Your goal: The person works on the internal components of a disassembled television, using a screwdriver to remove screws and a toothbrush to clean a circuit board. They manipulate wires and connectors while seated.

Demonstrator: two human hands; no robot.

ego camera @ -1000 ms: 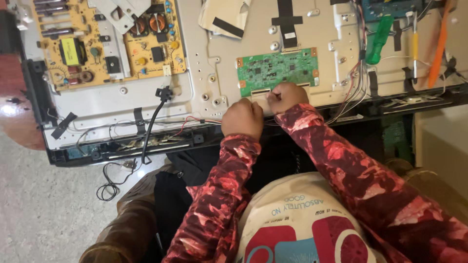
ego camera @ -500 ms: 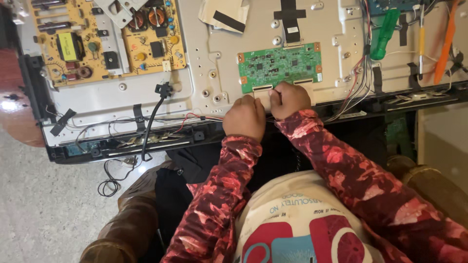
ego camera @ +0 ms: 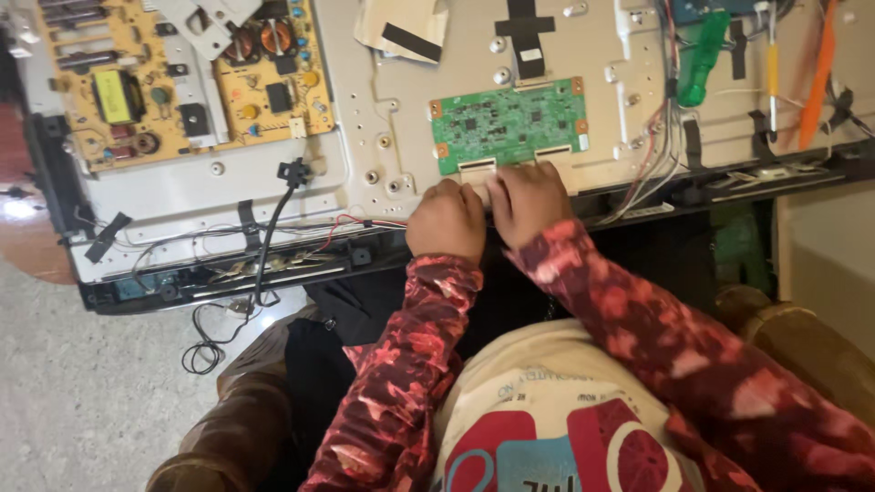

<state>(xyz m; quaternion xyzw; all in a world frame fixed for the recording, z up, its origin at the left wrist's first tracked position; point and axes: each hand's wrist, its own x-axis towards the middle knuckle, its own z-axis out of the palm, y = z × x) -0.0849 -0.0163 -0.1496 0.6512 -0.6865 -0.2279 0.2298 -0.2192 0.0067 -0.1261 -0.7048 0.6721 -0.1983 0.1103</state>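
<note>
Head view:
Left hand: fingers curled, pressing the left ribbon cable; actual grip cannot be told.
Right hand: fingers bent over the right ribbon cable; grip unclear.
Green circuit board: near the television back panel's lower edge, just above both hands.
Yellow power board: upper left corner.
Green-handled screwdriver: upper right.

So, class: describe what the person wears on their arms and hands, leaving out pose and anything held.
Both arms are covered to the wrist by long sleeves in a mottled red, dark maroon and pale pink print. The left hand and right hand are bare: no gloves, and no rings, watch or wrist strap show. No cables run along the arms.
</note>
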